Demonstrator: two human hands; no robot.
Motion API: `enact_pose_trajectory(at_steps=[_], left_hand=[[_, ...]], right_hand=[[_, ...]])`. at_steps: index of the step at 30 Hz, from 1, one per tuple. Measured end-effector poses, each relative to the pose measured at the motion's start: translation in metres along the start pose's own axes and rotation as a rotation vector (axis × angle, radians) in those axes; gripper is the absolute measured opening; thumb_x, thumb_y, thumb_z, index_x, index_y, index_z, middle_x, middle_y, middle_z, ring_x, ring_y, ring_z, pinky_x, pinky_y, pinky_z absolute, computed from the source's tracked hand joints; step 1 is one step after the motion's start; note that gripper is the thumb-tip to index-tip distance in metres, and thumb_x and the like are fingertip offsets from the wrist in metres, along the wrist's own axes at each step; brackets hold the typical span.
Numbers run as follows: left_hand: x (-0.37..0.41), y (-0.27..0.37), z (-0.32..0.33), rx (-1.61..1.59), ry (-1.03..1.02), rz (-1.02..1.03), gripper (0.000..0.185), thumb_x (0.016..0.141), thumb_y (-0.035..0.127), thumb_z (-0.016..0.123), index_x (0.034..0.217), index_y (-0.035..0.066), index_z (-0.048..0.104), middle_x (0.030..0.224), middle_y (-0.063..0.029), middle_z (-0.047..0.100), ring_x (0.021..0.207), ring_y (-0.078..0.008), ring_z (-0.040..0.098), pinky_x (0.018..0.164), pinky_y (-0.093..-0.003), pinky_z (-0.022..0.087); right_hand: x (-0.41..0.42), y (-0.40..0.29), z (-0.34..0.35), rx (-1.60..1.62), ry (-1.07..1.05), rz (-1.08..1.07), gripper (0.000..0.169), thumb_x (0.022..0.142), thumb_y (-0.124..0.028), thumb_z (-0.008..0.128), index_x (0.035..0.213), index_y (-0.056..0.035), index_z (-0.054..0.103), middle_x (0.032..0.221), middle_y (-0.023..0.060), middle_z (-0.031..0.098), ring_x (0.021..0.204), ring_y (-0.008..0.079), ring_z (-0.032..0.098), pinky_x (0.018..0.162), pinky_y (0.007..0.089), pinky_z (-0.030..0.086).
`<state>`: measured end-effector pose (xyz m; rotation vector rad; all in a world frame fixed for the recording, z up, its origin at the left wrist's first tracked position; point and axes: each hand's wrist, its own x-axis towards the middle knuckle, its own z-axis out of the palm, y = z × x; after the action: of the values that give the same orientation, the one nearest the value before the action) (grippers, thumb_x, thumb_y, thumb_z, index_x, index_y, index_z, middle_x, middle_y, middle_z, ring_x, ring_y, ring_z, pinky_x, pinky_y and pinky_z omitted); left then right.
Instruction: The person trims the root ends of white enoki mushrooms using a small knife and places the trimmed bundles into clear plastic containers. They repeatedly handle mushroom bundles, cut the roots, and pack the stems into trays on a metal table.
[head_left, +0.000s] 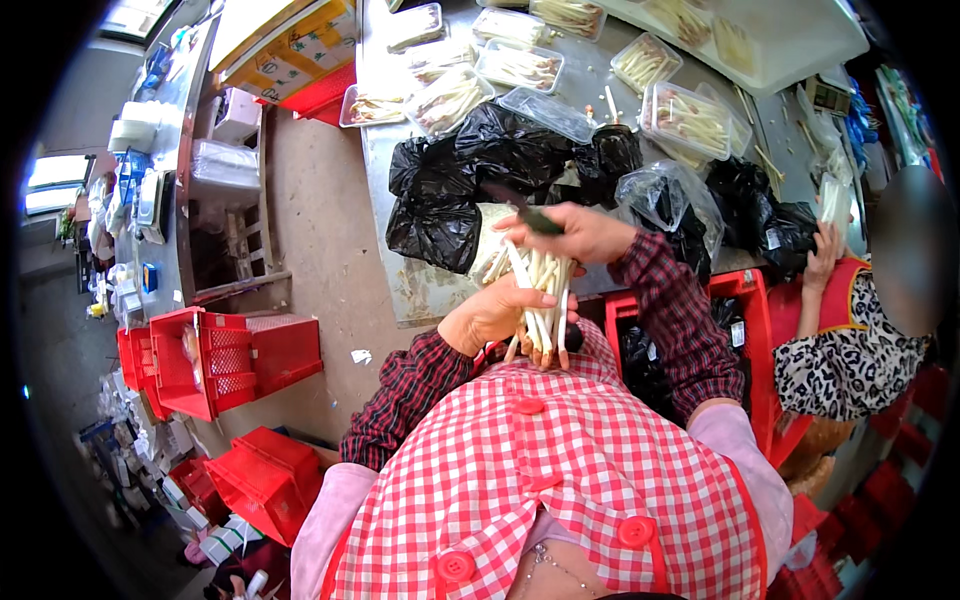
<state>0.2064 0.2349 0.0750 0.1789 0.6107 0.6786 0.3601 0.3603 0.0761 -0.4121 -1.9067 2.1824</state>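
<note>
My left hand (491, 311) grips a bundle of pale, slender stalks (544, 304) with brownish lower ends, held just above my checked apron. Over the upper ends of the bundle, my right hand (574, 232) holds a small knife (534, 215) by its dark green handle; its dark blade is blurred and points up and left. More stalks lie behind my hands beside black plastic bags (435, 232). Beyond the bags, clear plastic trays (521, 66) filled with similar stalks stand on the metal table (382, 172). A clear lid (547, 114) rests against the bags.
To the right, a person (844, 330) holds a clear tray at the same table. Red crates (761, 352) with black bags stand below the table edge. Further red crates (232, 360) are on the floor at left. A white container (795, 45) stands at the upper right.
</note>
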Motion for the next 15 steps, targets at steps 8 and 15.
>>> enact_pose_trajectory(at_steps=[8,15], left_hand=[[-0.001,-0.006,0.007,-0.030,-0.098,0.068,0.061,0.075,0.003,0.067,0.131,-0.002,0.042,0.095,-0.0125,0.059,0.081,-0.0228,0.063,0.077,-0.0341,0.054],[0.000,0.010,0.023,0.122,0.008,0.147,0.059,0.073,0.003,0.069,0.127,0.000,0.045,0.093,-0.0116,0.061,0.085,-0.0244,0.064,0.076,-0.0367,0.055]], right_hand=[[-0.010,0.000,-0.015,0.212,0.143,0.081,0.047,0.097,-0.025,0.052,0.136,-0.0011,0.044,0.136,0.0100,0.050,0.126,0.0172,0.046,0.102,0.0317,0.038],[-0.011,-0.024,-0.011,0.144,0.057,0.018,0.043,0.096,-0.027,0.054,0.131,-0.0034,0.051,0.114,0.0061,0.064,0.104,0.0121,0.057,0.093,0.0278,0.043]])
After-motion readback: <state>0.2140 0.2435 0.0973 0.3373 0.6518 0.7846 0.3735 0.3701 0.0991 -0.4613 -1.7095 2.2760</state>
